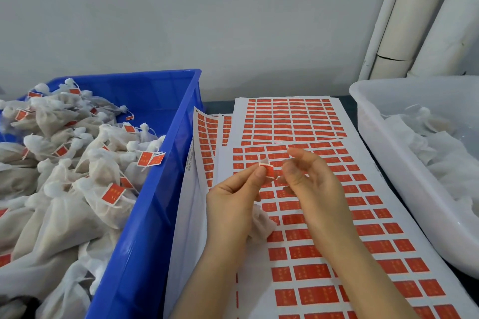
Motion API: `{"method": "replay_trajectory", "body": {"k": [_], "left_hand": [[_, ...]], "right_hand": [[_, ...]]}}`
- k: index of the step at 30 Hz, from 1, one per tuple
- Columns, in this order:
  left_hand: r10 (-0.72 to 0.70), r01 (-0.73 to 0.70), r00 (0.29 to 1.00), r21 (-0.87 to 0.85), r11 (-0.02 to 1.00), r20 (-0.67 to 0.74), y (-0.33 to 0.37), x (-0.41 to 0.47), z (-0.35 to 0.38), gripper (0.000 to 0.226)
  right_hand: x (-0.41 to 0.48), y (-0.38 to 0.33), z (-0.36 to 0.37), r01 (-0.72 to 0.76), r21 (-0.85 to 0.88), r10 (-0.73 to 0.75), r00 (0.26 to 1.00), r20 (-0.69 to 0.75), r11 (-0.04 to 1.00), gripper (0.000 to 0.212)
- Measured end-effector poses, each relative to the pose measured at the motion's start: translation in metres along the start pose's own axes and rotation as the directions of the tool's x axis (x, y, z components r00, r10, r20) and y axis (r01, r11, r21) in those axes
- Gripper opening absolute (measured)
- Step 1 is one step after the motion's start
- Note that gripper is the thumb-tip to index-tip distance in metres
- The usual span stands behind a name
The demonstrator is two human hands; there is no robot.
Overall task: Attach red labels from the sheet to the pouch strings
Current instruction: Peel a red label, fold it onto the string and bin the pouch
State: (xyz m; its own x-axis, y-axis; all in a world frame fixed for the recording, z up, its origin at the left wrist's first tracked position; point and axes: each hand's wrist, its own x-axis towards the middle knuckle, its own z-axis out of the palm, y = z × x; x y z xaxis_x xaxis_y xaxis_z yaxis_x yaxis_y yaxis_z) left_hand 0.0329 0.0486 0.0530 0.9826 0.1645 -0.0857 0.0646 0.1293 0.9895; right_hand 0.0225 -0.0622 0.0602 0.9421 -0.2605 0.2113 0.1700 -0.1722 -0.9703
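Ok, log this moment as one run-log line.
left hand: pinches red label | right hand: beside label, grip unclear | pouch: below left hand | sheet: under both hands

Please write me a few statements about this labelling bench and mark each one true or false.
1. The left hand pinches a red label. True.
2. The pouches in the blue crate carry attached labels. True.
3. The white tub stands to the left of the blue crate. False: it stands at the right, beyond the label sheets.
4. The label sheets lie inside the blue crate. False: they lie flat between the crate and the tub.
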Motion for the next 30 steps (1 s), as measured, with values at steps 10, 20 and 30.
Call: {"method": "replay_trajectory", "body": {"k": [10, 20, 30], "left_hand": [[0.006, -0.007, 0.998, 0.029, 1.000, 0.058, 0.0006, 0.0000, -0.0003, 0.037], [0.019, -0.020, 0.998, 0.018, 1.000, 0.068, 0.0002, 0.0002, 0.0011, 0.028], [0.040, -0.041, 0.996, 0.010, 0.999, 0.076, -0.0001, 0.0003, 0.0014, 0.033]], "right_hand": [[-0.0012, 0.0032, 0.0004, 0.023, -0.022, -0.022, 0.999, 0.041, 1.000, 0.026], [0.0006, 0.0074, 0.0000, 0.003, -0.030, -0.003, 1.000, -0.017, 1.000, 0.016], [-0.0006, 0.0059, -0.0002, 0.026, -0.035, -0.027, 0.999, -0.025, 0.999, 0.013]]}}
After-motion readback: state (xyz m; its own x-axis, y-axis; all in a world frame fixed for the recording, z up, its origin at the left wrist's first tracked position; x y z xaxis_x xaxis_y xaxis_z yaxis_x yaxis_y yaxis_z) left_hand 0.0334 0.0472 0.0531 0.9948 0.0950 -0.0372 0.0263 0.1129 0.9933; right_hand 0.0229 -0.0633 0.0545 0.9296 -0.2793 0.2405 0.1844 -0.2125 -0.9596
